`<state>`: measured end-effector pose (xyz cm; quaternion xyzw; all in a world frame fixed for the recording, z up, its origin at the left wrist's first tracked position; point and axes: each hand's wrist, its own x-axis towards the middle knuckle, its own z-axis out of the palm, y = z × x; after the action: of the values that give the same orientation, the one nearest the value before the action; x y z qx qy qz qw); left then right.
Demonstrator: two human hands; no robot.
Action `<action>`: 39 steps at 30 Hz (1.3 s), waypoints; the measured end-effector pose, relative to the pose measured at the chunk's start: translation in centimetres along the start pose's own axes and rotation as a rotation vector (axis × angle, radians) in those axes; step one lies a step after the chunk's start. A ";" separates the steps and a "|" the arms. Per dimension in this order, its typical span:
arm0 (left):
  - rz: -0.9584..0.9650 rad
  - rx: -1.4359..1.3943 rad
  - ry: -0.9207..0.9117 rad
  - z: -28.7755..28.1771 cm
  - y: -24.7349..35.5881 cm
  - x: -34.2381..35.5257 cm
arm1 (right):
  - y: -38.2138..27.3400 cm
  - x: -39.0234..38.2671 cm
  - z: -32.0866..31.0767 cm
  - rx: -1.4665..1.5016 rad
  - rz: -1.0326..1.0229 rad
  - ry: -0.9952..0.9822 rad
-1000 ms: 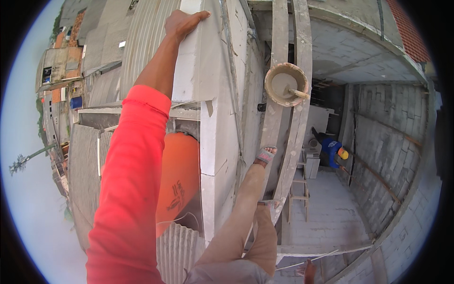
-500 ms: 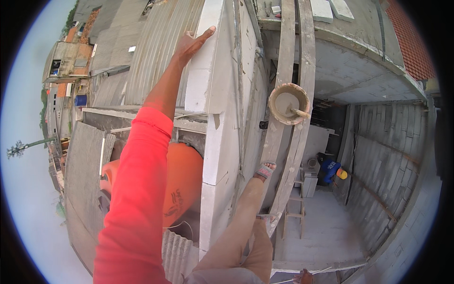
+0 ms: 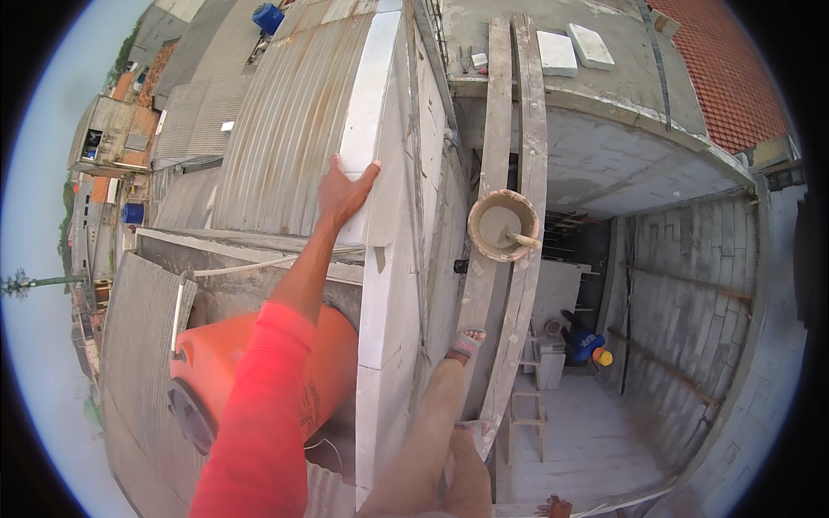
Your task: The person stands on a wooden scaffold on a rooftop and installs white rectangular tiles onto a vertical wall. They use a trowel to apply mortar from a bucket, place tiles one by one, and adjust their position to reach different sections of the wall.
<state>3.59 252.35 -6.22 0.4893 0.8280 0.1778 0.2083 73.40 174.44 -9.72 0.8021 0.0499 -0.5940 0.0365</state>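
Observation:
My left hand (image 3: 347, 192) rests on the top of a pale block wall (image 3: 373, 319), thumb and fingers apart, with the red-sleeved arm reaching forward. Only part of my right hand (image 3: 555, 507) shows at the lower edge; I cannot make out whether anything is in it. Ahead of my feet, a round mortar-stained bucket (image 3: 503, 226) sits across two wooden planks (image 3: 525, 129). Grey wet mix (image 3: 496, 226) lies inside it, and a handle (image 3: 523, 240) sticks out over its rim. My sandalled foot (image 3: 467, 343) stands on the left plank.
An orange water tank (image 3: 332, 345) lies left of the wall, by corrugated roofing (image 3: 285, 112). To the right is a deep drop to a lower floor (image 3: 579, 432), where a person in a yellow helmet (image 3: 603, 356) bends. Two white blocks (image 3: 557, 53) lie on the far slab.
My left hand has come nearer along the wall top, and its fingers now lie against the blocks. The view has shifted, with the bucket lower and further left. The helmeted person below has bent differently.

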 end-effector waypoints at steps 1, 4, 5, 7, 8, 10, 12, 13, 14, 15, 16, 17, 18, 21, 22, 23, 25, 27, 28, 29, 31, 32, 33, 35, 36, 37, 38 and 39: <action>0.014 -0.019 0.008 0.0 0.0 0.0 | 0.8 0.6 0.3 0.018 0.006 0.011; 0.002 -0.016 0.017 0.1 0.0 -0.2 | 3.6 2.9 1.0 -0.793 -0.503 0.102; 0.000 0.007 0.026 0.2 -0.1 -0.2 | 4.4 3.6 1.2 -0.823 -0.522 0.137; -0.008 0.036 0.039 0.2 -0.2 -0.3 | 5.8 4.9 1.5 -0.892 -0.566 0.208; -0.012 0.044 0.036 0.3 -0.3 -0.3 | 6.2 5.5 1.6 -0.852 -0.465 0.160; -0.007 0.044 0.046 0.3 -0.3 -0.3 | 7.1 6.2 1.6 -0.768 -0.260 0.061; 0.000 0.032 0.058 0.3 -0.3 -0.3 | 7.8 6.5 1.5 -0.925 -0.534 0.206; 0.010 0.025 0.059 0.3 -0.3 -0.3 | 8.1 6.6 1.5 -0.998 -0.669 0.282; 0.009 0.024 0.045 0.3 -0.3 -0.3 | 8.4 6.7 1.5 -0.991 -0.713 0.319; 0.008 0.023 0.032 0.2 -0.2 -0.3 | 8.5 6.7 1.4 -0.982 -0.758 0.356; 0.015 0.007 0.021 0.2 -0.2 -0.3 | 8.5 6.7 1.4 -0.975 -0.804 0.393; 0.020 -0.008 0.011 0.1 -0.1 -0.3 | 8.5 6.7 1.4 -0.952 -0.740 0.363; 0.023 -0.025 0.001 0.0 -0.1 -0.4 | 8.3 6.5 1.3 -0.930 -0.676 0.331; 0.038 -0.010 0.006 0.1 -0.1 -0.4 | 6.7 5.3 1.4 -0.921 -0.534 0.232; 0.042 0.009 0.027 0.2 -0.2 -0.4 | 5.7 4.5 1.5 -0.930 -0.494 0.199; 0.048 0.025 0.054 0.3 -0.3 -0.3 | 4.4 3.6 1.6 -0.597 -0.323 0.091; 0.058 0.040 0.070 0.6 -0.5 0.0 | 1.2 1.2 2.0 0.148 0.035 0.069; 0.043 0.047 0.048 0.6 -0.8 0.2 | -2.3 -1.3 2.6 0.141 0.039 0.088; 0.032 0.068 0.047 0.6 -0.9 0.2 | -4.0 -2.5 3.0 0.164 0.086 0.094; 0.027 0.086 0.053 0.6 -0.9 0.2 | -5.5 -3.6 3.3 0.129 0.057 0.094; 0.024 0.094 0.050 0.5 -0.9 0.0 | -8.0 -5.0 3.7 0.151 0.082 0.086; 0.028 0.083 0.041 0.4 -0.8 0.0 | -9.0 -5.4 3.9 0.132 0.073 0.083; 0.041 0.069 0.039 0.3 -0.7 -0.3 | -9.9 -5.7 4.1 0.094 0.053 0.091; 0.051 0.048 0.039 0.1 -0.4 -0.5 | -11.3 -5.9 4.3 0.115 0.033 0.090; 0.062 0.037 0.042 0.0 -0.3 -0.7 | -12.0 -5.8 4.5 0.089 -0.008 0.091; 0.050 0.029 0.029 -0.1 -0.3 -0.8 | -12.7 -5.8 4.6 0.086 -0.025 0.093; 0.040 0.021 0.018 -0.2 -0.3 -0.8 | -13.4 -5.7 4.7 0.112 -0.031 0.089; 0.021 0.015 -0.005 -0.3 -0.3 -0.7 | -14.0 -5.7 4.8 0.082 -0.048 0.086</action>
<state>3.55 251.55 -6.00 0.4999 0.8236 0.1726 0.2049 65.44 187.58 -5.67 0.8264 0.0464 -0.5611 -0.0131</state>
